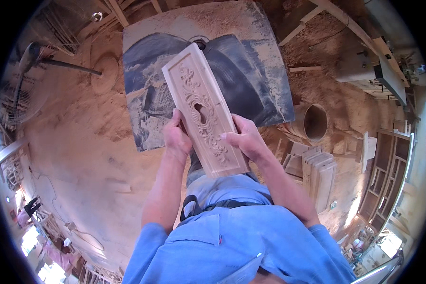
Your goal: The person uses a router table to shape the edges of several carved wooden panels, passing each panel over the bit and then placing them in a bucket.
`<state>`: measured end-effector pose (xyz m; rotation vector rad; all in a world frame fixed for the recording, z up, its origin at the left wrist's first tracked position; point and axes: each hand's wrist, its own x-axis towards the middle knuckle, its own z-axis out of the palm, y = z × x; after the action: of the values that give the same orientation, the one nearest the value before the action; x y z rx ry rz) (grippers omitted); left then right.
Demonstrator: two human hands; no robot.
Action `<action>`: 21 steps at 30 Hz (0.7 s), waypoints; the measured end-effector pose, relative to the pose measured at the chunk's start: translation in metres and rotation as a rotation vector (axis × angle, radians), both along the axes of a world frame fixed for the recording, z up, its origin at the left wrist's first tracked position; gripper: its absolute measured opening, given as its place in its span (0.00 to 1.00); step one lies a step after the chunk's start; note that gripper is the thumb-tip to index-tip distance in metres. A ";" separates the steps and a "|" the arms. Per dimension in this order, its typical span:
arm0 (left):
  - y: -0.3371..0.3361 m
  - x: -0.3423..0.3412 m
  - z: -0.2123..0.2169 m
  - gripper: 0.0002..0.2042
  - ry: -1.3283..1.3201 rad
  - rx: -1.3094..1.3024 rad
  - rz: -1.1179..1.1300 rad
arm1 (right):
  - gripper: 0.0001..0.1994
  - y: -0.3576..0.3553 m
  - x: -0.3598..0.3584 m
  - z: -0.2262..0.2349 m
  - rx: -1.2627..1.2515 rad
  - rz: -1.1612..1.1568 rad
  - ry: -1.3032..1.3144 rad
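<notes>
A pale wooden panel (215, 124) with carved scrollwork and a small dark opening at its middle is held up in front of me, tilted with its far end to the left. My left hand (178, 136) grips its left edge, thumb upward along the side. On the opposite edge my right hand (247, 137) is closed, its thumb lying over the carved face. Behind the panel is a dark, dust-covered machine table (274, 90). A small round dark part (199, 43) of the machine shows just past the panel's far end.
Sawdust covers the floor (94, 165). Right of the table stand a round open tube (315, 122) and a stack of wooden panels (319, 170). A wooden frame with compartments (386, 173) leans farther right. At the far left is a standing fan (28, 97).
</notes>
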<state>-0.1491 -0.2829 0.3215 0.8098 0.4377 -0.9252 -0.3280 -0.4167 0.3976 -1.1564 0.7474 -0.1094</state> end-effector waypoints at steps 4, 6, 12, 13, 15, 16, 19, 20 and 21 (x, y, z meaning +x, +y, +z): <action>-0.027 -0.014 0.001 0.24 0.059 0.022 -0.078 | 0.30 -0.014 -0.018 -0.011 -0.074 -0.016 0.058; -0.036 -0.017 -0.018 0.22 -0.013 0.048 -0.183 | 0.30 -0.025 -0.025 -0.009 -0.178 0.015 0.119; -0.059 -0.025 -0.004 0.20 -0.574 0.356 -0.383 | 0.34 -0.042 -0.039 0.008 -0.749 0.120 0.377; -0.060 -0.024 0.002 0.18 -0.774 0.426 -0.371 | 0.34 -0.039 -0.041 0.006 -0.901 0.128 0.408; -0.063 -0.018 0.020 0.16 -1.293 0.395 -0.378 | 0.36 -0.033 -0.041 0.000 -1.064 0.167 0.465; -0.065 -0.016 0.027 0.15 -1.549 0.370 -0.379 | 0.36 -0.029 -0.040 -0.007 -1.213 0.192 0.475; -0.084 -0.003 0.033 0.15 -1.879 0.102 -0.384 | 0.39 -0.010 -0.033 -0.043 -1.399 0.266 0.512; -0.089 0.001 0.030 0.15 -1.943 0.063 -0.468 | 0.40 -0.003 -0.032 -0.061 -1.421 0.253 0.516; -0.097 0.005 0.023 0.15 -1.983 0.040 -0.531 | 0.41 0.003 -0.031 -0.079 -1.443 0.240 0.522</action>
<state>-0.1440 -0.3803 0.3447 1.4868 -1.5319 -0.2054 -0.3595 -0.4133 0.3191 -2.7110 0.9802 -0.1497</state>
